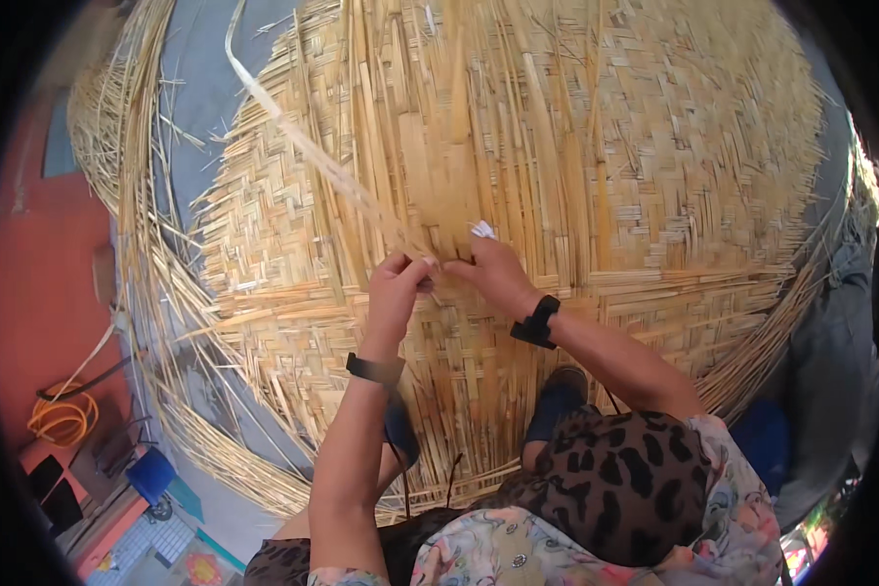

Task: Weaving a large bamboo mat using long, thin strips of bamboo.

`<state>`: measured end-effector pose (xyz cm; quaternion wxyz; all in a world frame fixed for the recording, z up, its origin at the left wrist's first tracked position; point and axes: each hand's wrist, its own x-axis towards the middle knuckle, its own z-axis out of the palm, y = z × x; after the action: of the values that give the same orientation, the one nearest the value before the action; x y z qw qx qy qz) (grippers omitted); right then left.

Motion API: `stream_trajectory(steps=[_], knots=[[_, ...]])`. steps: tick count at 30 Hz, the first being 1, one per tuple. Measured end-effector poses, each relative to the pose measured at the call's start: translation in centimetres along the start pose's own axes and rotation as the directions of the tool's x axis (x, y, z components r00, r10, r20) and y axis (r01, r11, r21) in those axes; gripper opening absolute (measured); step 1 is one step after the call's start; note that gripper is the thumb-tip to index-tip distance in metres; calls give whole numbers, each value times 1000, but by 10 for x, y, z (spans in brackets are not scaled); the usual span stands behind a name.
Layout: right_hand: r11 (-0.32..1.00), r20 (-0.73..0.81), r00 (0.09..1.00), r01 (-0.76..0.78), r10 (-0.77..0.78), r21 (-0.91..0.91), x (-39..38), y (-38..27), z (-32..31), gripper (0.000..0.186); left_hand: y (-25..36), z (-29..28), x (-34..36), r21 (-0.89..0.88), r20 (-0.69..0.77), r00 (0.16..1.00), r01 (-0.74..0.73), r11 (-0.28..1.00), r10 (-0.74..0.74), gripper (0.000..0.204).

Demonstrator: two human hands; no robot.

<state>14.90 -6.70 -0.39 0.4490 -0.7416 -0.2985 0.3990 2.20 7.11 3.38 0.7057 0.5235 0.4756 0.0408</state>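
Observation:
A wide woven mat of straw-coloured split cane (693,195) lies under both my hands. Over it stretches a long, pale, flat strip (332,171), running from the upper left down to my fingertips. My left hand (396,298) is closed, thumb and forefinger pinching the strip's near end. From the right, my right hand (498,273) meets it, its fingertips closed at the same end; exactly how they grip is partly hidden. A small white piece (482,230) shows at the far side of my right hand, and I cannot tell whether it is wrapped on a finger or held.
Loose cane strips (156,244) lie along the left edge and curve round the near side. My shoes (560,396) stand on the mat's near part. Farther left are a coiled orange hose (63,415) and a blue container (150,476). Dark grey fabric (830,361) lies at the right.

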Motion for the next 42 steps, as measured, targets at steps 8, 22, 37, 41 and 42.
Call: stream_trajectory(steps=[8, 22, 37, 41, 42], knots=[[898, -6, 960, 261, -281, -353, 0, -28, -39, 29, 1, 7, 27, 201, 280, 929, 190, 961, -243, 42], [858, -548, 820, 155, 165, 490, -71, 0, -80, 17, -2, 66, -49, 871, 391, 830, -474, 132, 397, 57], [960, 38, 987, -160, 156, 229, 0, 18, -85, 52, -19, 30, -34, -318, 199, 979, 26, 948, 40, 49], [958, 118, 988, -58, 95, -280, -10, 10, -79, 35, -8, 44, -26, -233, 189, 982, 35, 972, 10, 43], [940, 117, 978, -129, 174, -315, -13, 6, -79, 35, -6, 48, -21, -111, 167, 984, 76, 991, -57, 41]])
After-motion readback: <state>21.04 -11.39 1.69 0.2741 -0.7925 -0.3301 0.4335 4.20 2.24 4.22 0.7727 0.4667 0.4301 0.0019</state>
